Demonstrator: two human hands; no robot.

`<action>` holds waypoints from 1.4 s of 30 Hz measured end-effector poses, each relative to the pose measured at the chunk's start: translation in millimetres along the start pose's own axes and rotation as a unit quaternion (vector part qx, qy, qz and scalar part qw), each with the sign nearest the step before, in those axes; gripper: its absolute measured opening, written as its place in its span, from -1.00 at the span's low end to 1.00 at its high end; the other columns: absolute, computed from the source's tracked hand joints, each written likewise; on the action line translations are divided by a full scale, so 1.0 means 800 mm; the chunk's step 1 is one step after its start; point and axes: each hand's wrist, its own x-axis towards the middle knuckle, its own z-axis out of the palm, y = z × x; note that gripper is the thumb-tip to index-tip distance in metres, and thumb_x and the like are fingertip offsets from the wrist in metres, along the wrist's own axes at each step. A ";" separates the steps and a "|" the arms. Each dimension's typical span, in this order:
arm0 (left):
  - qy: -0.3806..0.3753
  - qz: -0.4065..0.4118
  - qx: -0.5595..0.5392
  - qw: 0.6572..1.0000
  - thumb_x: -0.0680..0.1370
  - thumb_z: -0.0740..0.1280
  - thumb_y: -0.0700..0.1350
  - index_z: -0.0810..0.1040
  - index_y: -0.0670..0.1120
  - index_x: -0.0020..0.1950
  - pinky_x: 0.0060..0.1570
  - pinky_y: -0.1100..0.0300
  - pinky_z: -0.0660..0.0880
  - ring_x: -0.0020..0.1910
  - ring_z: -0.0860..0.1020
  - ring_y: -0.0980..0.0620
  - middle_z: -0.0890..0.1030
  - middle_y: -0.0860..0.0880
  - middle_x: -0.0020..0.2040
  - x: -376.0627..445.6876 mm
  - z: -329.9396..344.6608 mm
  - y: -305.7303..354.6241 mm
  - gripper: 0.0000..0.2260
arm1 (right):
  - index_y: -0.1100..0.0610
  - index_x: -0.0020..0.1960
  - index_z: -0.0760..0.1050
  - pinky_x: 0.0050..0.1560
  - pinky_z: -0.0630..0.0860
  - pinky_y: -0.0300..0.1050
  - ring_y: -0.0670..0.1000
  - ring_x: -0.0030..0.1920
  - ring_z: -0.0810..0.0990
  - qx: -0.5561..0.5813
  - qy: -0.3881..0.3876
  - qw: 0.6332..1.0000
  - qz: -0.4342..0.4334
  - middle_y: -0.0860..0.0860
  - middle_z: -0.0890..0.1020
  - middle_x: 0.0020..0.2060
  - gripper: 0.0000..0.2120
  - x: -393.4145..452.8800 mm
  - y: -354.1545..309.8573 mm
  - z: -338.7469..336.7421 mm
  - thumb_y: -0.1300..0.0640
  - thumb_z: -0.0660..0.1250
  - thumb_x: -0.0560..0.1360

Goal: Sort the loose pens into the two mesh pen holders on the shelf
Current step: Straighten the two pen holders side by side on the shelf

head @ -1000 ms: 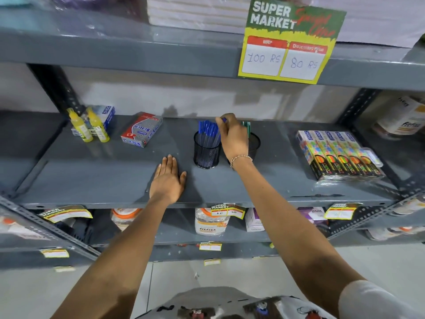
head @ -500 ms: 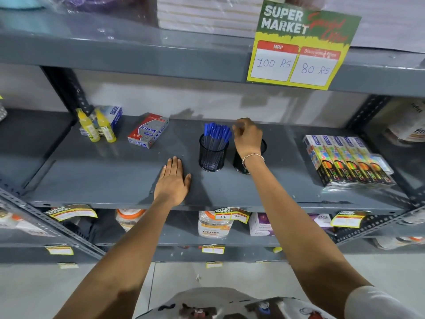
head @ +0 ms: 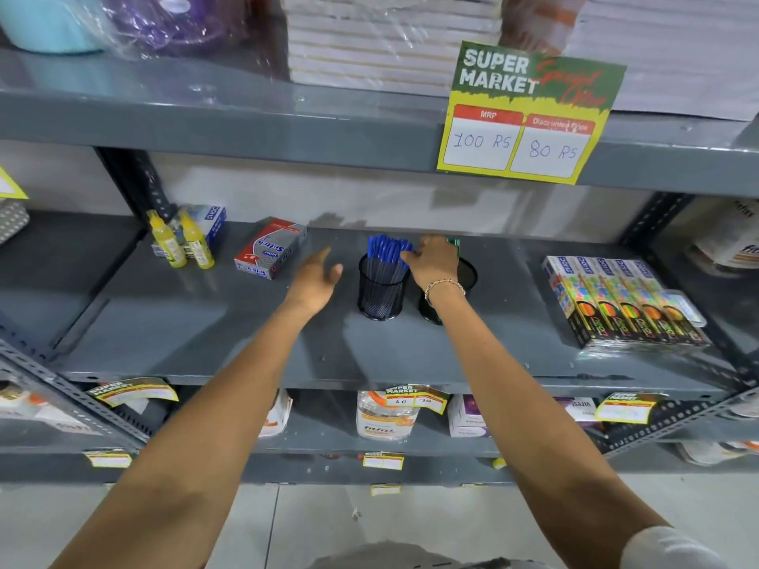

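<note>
Two black mesh pen holders stand side by side on the middle shelf (head: 205, 322). The left holder (head: 381, 295) is packed with blue pens (head: 388, 249), caps up. The right holder (head: 469, 276) is mostly hidden behind my right wrist; green pen tops (head: 454, 242) show just behind my hand. My right hand (head: 434, 261) hovers over the right holder, its thumb and fingers closed on the tops of the rightmost blue pens. My left hand (head: 317, 278) floats above the shelf just left of the left holder, fingers apart and holding nothing.
Two yellow glue bottles (head: 180, 244) and a blue box stand at the shelf's left, with a red and grey box (head: 269, 250) nearer the holders. A row of colourful packs (head: 624, 305) lies on the right. A price sign (head: 530, 112) hangs from the upper shelf.
My left hand lifted off the shelf's front and moved up beside the left holder. My right hand shifted left from above the right holder to the blue pens' tops.
</note>
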 end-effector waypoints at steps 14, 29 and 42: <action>-0.027 0.115 0.042 0.992 0.51 0.32 -0.33 0.60 -0.25 0.12 0.31 0.09 0.41 0.15 0.57 -0.10 0.62 -0.20 0.12 0.044 -0.008 0.080 -0.80 | 0.30 0.03 0.59 0.07 0.57 -0.08 0.14 0.00 0.64 0.023 -0.022 0.998 -0.059 0.22 0.68 -0.03 -0.84 0.014 -0.004 0.019 0.27 0.39 0.48; -0.008 0.093 0.002 0.996 0.56 0.33 -0.09 0.26 -0.19 0.48 0.37 0.03 0.32 0.35 0.45 -0.17 0.51 -0.24 0.33 0.033 0.001 0.064 -0.46 | 0.20 0.27 0.49 0.18 0.43 -0.20 0.18 0.04 0.60 -0.016 0.034 0.991 -0.130 0.20 0.50 0.19 -0.62 0.017 0.028 -0.016 0.19 0.41 0.47; -0.089 0.078 -0.160 0.980 0.36 0.52 0.07 0.24 0.07 0.42 0.22 0.12 0.42 0.24 0.48 0.07 0.50 0.08 0.30 -0.017 0.079 0.000 -0.28 | 0.24 0.01 0.61 0.06 0.48 -0.19 0.12 0.00 0.65 0.003 0.043 0.999 -0.002 0.16 0.71 -0.10 -0.70 0.025 0.088 -0.029 0.02 0.44 0.44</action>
